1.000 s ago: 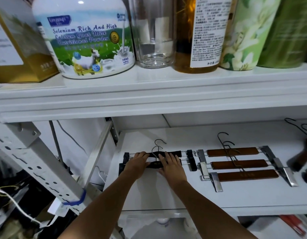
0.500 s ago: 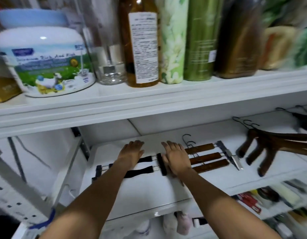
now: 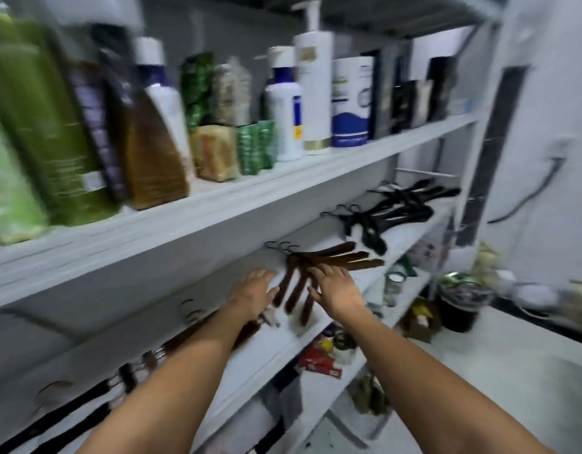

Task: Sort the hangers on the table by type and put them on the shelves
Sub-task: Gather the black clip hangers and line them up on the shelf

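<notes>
Brown wooden hangers [image 3: 335, 258] sit mid-frame on the middle shelf [image 3: 279, 342]; left hand [image 3: 253, 294] and right hand [image 3: 337, 288] flank them, fingers spread, gripping nothing; looks like the tidying stage; next I'd guess nudging that pile square.

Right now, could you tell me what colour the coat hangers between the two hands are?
The coat hangers are dark brown wood, clearest in the head view.

The white middle shelf [image 3: 266, 348] carried four groups of hangers in a row: black clip hangers [image 3: 70, 407] nearest on the left, brown wooden clip hangers [image 3: 191, 334] next, curved brown wooden hangers [image 3: 342, 257] further right, and black hangers [image 3: 397, 211] at the far end. The upper shelf [image 3: 250, 198] bore bottles [image 3: 315, 86] and packets [image 3: 253, 149].
</notes>
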